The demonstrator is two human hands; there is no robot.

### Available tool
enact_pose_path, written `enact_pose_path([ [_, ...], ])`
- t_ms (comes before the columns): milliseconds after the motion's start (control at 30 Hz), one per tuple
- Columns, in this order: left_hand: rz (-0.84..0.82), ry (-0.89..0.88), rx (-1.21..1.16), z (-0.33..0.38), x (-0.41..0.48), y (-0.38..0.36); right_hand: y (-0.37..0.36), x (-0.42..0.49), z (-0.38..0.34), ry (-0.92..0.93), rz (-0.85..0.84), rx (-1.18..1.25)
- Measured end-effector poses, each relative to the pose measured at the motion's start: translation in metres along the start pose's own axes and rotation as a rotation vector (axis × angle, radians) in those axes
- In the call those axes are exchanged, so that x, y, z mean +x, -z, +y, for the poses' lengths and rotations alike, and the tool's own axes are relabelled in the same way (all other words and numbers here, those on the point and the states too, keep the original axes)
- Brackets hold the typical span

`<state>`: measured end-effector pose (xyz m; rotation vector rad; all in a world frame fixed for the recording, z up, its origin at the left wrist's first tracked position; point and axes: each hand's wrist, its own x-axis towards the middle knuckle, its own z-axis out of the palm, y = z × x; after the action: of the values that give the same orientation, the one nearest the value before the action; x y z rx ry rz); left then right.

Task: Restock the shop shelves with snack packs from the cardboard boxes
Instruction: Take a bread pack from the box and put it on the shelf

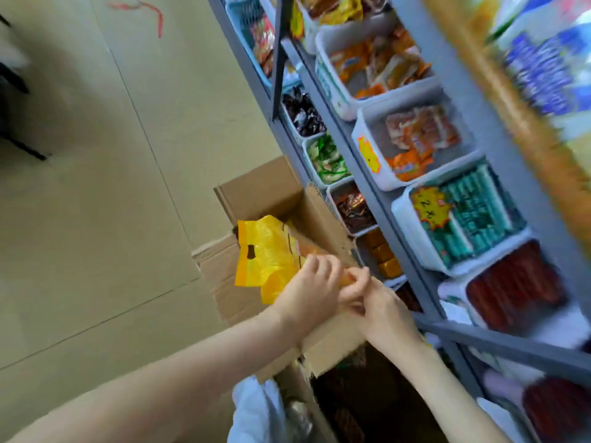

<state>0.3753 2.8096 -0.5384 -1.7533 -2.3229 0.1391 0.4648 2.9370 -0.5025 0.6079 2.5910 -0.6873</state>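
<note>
Both hands meet over an open cardboard box (287,199) on the floor (96,187), just beside the grey shelf unit (377,187). Left hand (308,290) grips a big yellow snack pack (265,260) at its near end, fingers curled over the edge; right hand (380,306) pinches the same end from the other side, thumb and fingertips touching the left hand's fingers. So the hands are together, both clamped on the pack. The pack is tilted, its far end with a dark hang-hole pointing away over the box opening, and part of it looks clear with orange contents, blurred. A second cardboard box (332,346) sits nearer, under the forearms, with a flap sticking out. A white bag (256,410) lies at the bottom edge near that box. Shelves carry white bins in rows: one with orange packs (412,148), one with green packs (470,215) and a yellow starburst price tag (430,206), one with red packs (515,289). Lower row has bins of dark wrappers (302,113), green-white packs (327,159) and brown packs (353,207). Right side of the view is heavily motion-blurred; contents there can't be read.
</note>
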Motion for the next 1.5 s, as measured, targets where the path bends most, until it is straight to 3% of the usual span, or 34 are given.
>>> enact_pose_path([
  [100,-0.093,-0.055,-0.063,-0.012,0.007,0.084,0.048,-0.059,-0.01,-0.024,0.027,-0.005],
  [300,-0.038,-0.167,-0.141,0.031,0.0,0.229,0.095,-0.205,0.005,-0.02,0.237,0.017],
  [600,0.055,-0.268,-0.067,0.223,-0.024,0.438,0.092,-0.494,0.102,-0.222,0.611,-0.078],
  [733,0.141,-0.247,-0.1,0.311,-0.023,0.508,0.124,-0.605,0.127,-0.321,0.66,-0.194],
  [867,0.232,-0.364,-0.073,0.352,-0.014,0.556,0.154,-0.676,0.139,-0.392,0.752,-0.207],
  [1000,0.487,-0.526,-0.07,0.403,0.001,0.593,0.168,-0.749,0.159,-0.534,0.927,-0.257],
  [1100,0.592,-0.638,-0.073,0.443,0.012,0.611,0.175,-0.799,0.171,-0.647,0.954,-0.31],
  [1233,0.63,-0.719,-0.098,0.505,0.019,0.625,0.183,-0.864,0.179,-0.775,0.976,-0.414],
  [1367,0.504,-0.719,-0.116,0.563,0.016,0.642,0.183,-0.914,0.187,-0.898,0.949,-0.525],
  [1500,0.659,-0.754,-0.213,0.605,0.016,0.661,0.176,-0.962,0.193,-0.975,0.986,-0.487],
])
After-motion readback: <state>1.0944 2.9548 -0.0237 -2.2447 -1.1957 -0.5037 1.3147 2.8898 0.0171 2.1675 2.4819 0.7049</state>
